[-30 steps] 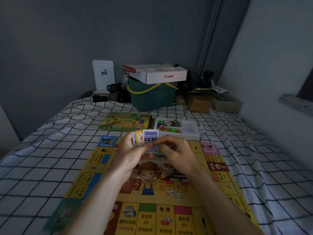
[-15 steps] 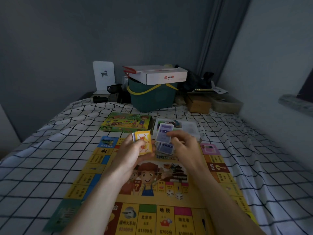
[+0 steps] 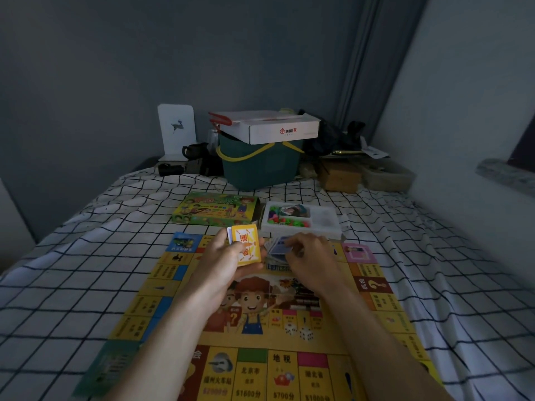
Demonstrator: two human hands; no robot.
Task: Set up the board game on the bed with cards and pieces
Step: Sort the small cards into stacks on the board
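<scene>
Gripping a small stack of cards (image 3: 245, 248) upright over the far edge of the game board (image 3: 260, 342), the left hand (image 3: 224, 263) curls thumb and fingers round it; the front card is yellow with red characters, its long side running up and down, face toward the camera. The right hand (image 3: 311, 260) pinches a blue-purple card (image 3: 278, 246) tilted low over a loose pile of cards lying on the board.

Readable print on the board's near row: "地税", "北京市", "$1600", "$700". A red square on its right edge shows "机会" and a question mark. The white carton (image 3: 272, 128) at the back carries a red logo with Chinese characters too small to read fully.

The board lies flat on the checked bedsheet (image 3: 72, 270), its long axis running away from the person. Two white dice (image 3: 299, 332) sit on its centre picture. Just beyond the board are the green game box (image 3: 215, 209) and a white tray of coloured pieces (image 3: 301, 219), side by side. Behind them stands a dark green basket (image 3: 260, 166) with yellow handle, the carton resting on top, and a white panel with a deer figure (image 3: 176, 131) to its left.
</scene>
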